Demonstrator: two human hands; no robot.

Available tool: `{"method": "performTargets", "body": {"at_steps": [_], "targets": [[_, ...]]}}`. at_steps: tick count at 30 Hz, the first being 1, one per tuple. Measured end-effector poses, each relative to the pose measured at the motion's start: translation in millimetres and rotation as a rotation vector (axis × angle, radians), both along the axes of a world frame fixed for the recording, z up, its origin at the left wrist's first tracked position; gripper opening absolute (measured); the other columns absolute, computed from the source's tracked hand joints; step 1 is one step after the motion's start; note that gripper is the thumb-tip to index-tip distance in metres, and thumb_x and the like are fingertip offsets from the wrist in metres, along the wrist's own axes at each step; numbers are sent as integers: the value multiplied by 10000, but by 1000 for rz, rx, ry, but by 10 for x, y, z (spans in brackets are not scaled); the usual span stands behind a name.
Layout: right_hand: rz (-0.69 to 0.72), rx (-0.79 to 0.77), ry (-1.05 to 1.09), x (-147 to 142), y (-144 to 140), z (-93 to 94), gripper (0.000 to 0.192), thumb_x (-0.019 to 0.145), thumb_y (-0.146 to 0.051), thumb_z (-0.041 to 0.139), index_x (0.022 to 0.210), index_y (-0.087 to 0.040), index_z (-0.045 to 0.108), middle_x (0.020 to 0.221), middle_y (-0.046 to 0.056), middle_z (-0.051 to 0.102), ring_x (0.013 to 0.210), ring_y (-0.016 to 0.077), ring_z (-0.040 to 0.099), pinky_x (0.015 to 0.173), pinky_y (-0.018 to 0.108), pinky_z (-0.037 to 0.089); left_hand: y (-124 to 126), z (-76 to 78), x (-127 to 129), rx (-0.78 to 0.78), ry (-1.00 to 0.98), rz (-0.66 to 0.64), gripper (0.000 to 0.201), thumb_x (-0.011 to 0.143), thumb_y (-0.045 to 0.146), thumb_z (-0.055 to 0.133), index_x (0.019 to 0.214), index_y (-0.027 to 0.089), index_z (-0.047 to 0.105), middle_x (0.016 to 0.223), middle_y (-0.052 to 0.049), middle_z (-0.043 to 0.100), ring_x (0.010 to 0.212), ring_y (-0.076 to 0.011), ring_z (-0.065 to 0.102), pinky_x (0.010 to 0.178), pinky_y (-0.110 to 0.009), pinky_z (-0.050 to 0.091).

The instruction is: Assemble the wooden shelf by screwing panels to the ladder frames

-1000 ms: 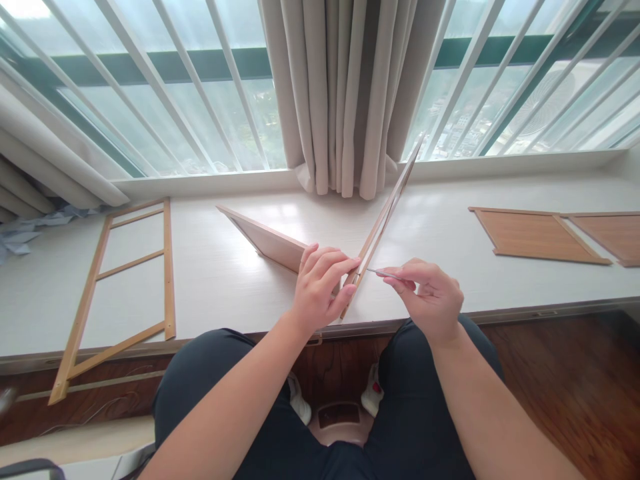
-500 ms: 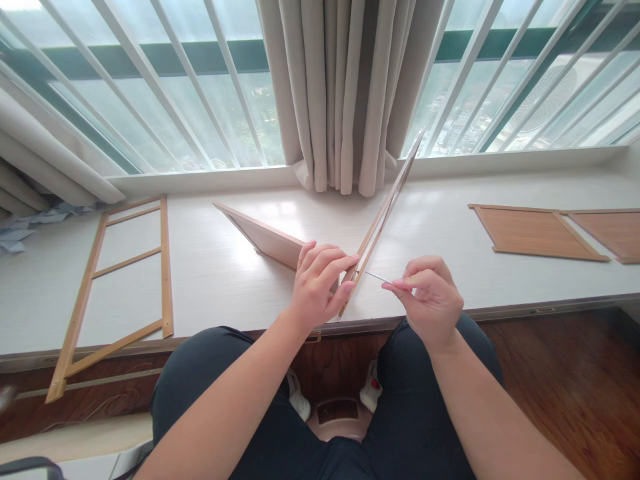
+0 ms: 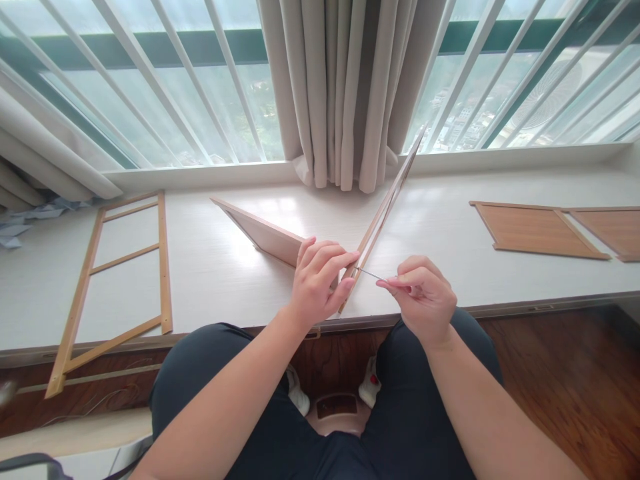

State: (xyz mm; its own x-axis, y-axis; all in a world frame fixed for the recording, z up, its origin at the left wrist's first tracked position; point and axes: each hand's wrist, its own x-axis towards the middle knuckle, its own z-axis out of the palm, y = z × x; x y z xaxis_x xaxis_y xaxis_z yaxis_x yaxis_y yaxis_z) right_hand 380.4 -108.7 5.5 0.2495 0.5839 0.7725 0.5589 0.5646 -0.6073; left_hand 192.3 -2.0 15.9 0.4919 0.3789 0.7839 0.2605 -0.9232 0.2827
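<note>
My left hand [image 3: 323, 277] is closed around the near corner where a light wooden panel [image 3: 273, 239] meets a narrow wooden frame [image 3: 383, 213]. Both pieces stand on edge on the white sill, spreading apart in a V away from me. Between the thumb and fingers of my right hand [image 3: 425, 293] is a thin metal rod [image 3: 371, 273], which looks like a hex key. Its tip reaches the frame beside my left fingertips; whether it sits in a screw is too small to tell. My left palm hides part of the panel's near end.
An open wooden frame with crossbars [image 3: 163, 260] lies at left, its near end jutting over the edge of the white sill [image 3: 440, 233]. Brown panels [image 3: 540, 230] lie at right. A curtain [image 3: 340, 93] hangs behind the frame's far end. Grey scraps [image 3: 30, 220] lie at far left.
My right hand has moved slightly left, bringing the rod's tip from just short of the frame up to it. My left hand keeps its hold on the corner.
</note>
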Motion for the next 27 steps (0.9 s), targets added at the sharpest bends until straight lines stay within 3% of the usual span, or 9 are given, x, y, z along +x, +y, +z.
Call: {"method": "performTargets", "body": {"at_steps": [7,17,27], "targets": [[18,18,-33,12,3,18,206,837,-53,798,855,-209,664,799,-2,564,684,112,525,545,255,393,6,-9,1,-3,-5,-5,398,1037,448,416,1196,216,698,1075,-65,742,1141,-197,638,1234,-418,309],[-133,90,-152,-32,-16,59,191,856,-78,790,823,-214,660,842,13,601,742,133,598,619,288,504,19,-15,9,18,-18,-22,352,1030,407,451,1207,214,686,1078,-67,734,1143,-196,635,1223,-423,317],[-69,20,87,-58,50,-60,209,802,-125,863,812,-208,671,814,5,623,731,132,607,620,285,501,-8,10,11,1,16,13,407,1037,444,404,1185,212,704,1067,-68,740,1135,-194,635,1216,-424,334]]}}
